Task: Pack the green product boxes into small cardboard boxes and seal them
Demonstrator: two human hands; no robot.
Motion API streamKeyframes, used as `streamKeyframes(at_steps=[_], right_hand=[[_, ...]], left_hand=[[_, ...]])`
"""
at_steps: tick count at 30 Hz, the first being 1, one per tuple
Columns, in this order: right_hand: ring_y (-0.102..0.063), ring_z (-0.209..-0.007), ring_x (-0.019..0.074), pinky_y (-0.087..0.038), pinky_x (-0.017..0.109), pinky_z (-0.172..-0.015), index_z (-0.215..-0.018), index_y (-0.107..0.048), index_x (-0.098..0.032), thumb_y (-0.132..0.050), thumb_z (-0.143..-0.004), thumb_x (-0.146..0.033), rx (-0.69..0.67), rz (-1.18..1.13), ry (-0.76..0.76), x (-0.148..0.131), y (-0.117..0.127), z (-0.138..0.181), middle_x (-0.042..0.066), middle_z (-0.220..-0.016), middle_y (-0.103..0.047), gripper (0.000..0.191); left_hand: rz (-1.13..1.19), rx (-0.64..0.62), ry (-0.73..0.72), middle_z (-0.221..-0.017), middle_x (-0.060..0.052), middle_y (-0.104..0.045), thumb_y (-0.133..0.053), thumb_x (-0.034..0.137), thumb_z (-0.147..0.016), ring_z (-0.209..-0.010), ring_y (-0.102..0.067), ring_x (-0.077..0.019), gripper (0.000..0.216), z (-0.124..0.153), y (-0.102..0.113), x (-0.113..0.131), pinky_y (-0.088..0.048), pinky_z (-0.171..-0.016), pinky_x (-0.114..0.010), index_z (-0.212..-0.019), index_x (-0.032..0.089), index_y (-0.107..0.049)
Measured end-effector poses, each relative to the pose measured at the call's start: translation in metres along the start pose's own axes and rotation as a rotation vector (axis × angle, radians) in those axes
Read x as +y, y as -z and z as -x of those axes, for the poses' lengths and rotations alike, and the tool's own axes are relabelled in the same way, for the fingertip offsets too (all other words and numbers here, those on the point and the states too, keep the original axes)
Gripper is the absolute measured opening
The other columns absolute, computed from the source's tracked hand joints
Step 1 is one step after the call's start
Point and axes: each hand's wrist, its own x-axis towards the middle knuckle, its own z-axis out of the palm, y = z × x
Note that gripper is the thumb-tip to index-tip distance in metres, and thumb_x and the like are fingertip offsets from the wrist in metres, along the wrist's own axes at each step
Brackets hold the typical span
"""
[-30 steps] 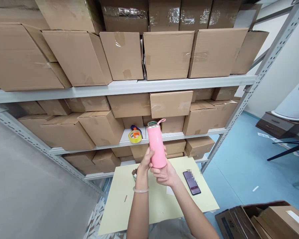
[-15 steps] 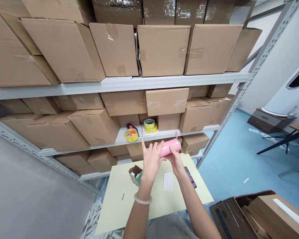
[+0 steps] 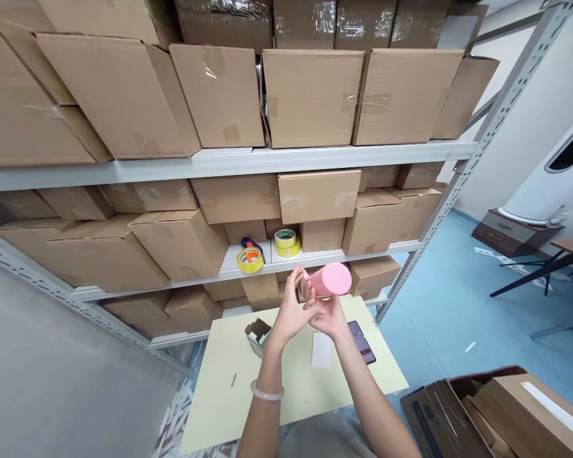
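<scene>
A pink cylindrical bottle (image 3: 333, 280) is held tilted above the table, its round flat end facing right and partly towards me. My right hand (image 3: 328, 315) grips it from below. At the bottle's other end, the curled fingers of my left hand (image 3: 290, 312) close around it; a bracelet circles that wrist. That end is mostly hidden behind the fingers. Below the hands on the pale yellow table (image 3: 219, 375) are a small open green box (image 3: 258, 336), a white sheet (image 3: 321, 350) and a dark phone (image 3: 361, 342).
Ahead stands a metal shelf rack (image 3: 248, 163) filled with cardboard boxes (image 3: 312, 98). On its middle shelf sit yellow tape rolls (image 3: 287, 242) and an orange-and-blue tape dispenser (image 3: 252, 252). A large open carton (image 3: 458, 413) is on the floor at right.
The bottle has been turned round: its looped end was at the right, and now its plain flat end is there. My left fingers have shifted to the left end, uncovering more of the phone.
</scene>
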Motion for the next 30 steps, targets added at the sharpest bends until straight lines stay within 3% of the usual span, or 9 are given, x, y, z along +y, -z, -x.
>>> streamKeyframes(at_steps=[5, 11, 15, 18, 21, 23, 27, 30], right_hand=[[-0.069, -0.073, 0.0133, -0.051, 0.020, -0.056, -0.117, -0.058, -0.014, -0.045, -0.092, -0.037, 0.003, -0.040, -0.014, 0.012, 0.000, -0.008, 0.009, -0.096, -0.073, 0.036], [-0.065, -0.064, 0.0140, -0.051, 0.021, -0.052, -0.096, -0.064, -0.018, -0.052, -0.091, -0.048, 0.045, 0.177, 0.084, 0.017, 0.004, -0.011, 0.004, -0.075, -0.070, 0.033], [-0.064, -0.063, 0.0148, -0.055, 0.028, -0.062, -0.098, -0.065, -0.022, -0.059, -0.084, -0.058, 0.105, 0.427, 0.345, 0.014, -0.006, -0.003, 0.003, -0.082, -0.071, 0.040], [-0.067, -0.077, 0.0193, -0.056, 0.032, -0.071, -0.103, -0.065, -0.021, -0.068, -0.076, -0.055, 0.214, 0.702, 0.716, 0.011, -0.017, 0.005, 0.005, -0.090, -0.072, 0.044], [-0.067, -0.088, 0.0238, -0.054, 0.035, -0.079, -0.104, -0.066, -0.016, -0.078, -0.066, -0.049, 0.368, 1.071, 1.094, 0.013, -0.024, 0.010, 0.009, -0.096, -0.072, 0.051], [-0.068, -0.087, 0.0254, -0.054, 0.035, -0.079, -0.104, -0.067, -0.015, -0.080, -0.062, -0.048, 0.463, 1.349, 1.256, 0.017, -0.025, 0.010, 0.009, -0.094, -0.073, 0.055], [-0.068, -0.077, 0.0239, -0.053, 0.035, -0.075, -0.116, -0.063, -0.021, -0.077, -0.065, -0.047, 0.454, 1.791, 1.360, 0.028, -0.019, 0.007, 0.007, -0.091, -0.074, 0.058], [-0.068, -0.079, 0.0234, -0.053, 0.035, -0.077, -0.120, -0.061, -0.023, -0.074, -0.070, -0.045, 0.391, 1.924, 1.348, 0.033, -0.014, 0.006, 0.007, -0.100, -0.074, 0.056]], left_hand=[[-0.063, 0.052, -0.029, -0.145, -0.007, -0.043, -0.071, 0.006, -0.064, -0.136, -0.040, -0.0267, 0.088, 0.000, 0.001, 0.010, -0.037, -0.111, -0.041, -0.143, 0.030, -0.038], [-0.093, 0.073, -0.114, -0.133, -0.006, -0.054, -0.061, 0.007, -0.075, -0.128, -0.049, -0.0232, 0.060, -0.002, 0.007, 0.014, -0.037, -0.110, -0.039, -0.131, 0.027, -0.053], [-0.012, 0.148, -0.045, -0.144, -0.010, -0.047, -0.071, 0.025, -0.078, -0.136, -0.042, -0.0258, 0.074, 0.005, 0.020, -0.006, -0.034, -0.114, -0.039, -0.144, 0.027, -0.038], [0.143, 0.232, 0.044, -0.154, -0.011, -0.035, -0.076, 0.041, -0.075, -0.142, -0.034, -0.0274, 0.093, 0.015, 0.035, -0.029, -0.030, -0.116, -0.041, -0.151, 0.032, -0.022], [0.395, 0.233, 0.197, -0.158, -0.009, -0.028, -0.059, 0.055, -0.085, -0.141, -0.036, -0.0266, 0.077, 0.025, 0.039, -0.050, -0.030, -0.116, -0.044, -0.151, 0.034, -0.023], [0.606, 0.188, 0.302, -0.157, -0.010, -0.030, -0.049, 0.059, -0.090, -0.137, -0.043, -0.0267, 0.068, 0.028, 0.033, -0.060, -0.034, -0.114, -0.046, -0.149, 0.033, -0.029], [0.881, 0.139, 0.407, -0.151, -0.012, -0.041, -0.050, 0.055, -0.092, -0.135, -0.046, -0.0268, 0.056, 0.028, 0.015, -0.071, -0.037, -0.113, -0.045, -0.138, 0.023, -0.049], [0.924, 0.174, 0.418, -0.149, -0.010, -0.045, -0.055, 0.048, -0.092, -0.135, -0.045, -0.0267, 0.049, 0.028, 0.009, -0.075, -0.038, -0.113, -0.042, -0.132, 0.021, -0.056]])
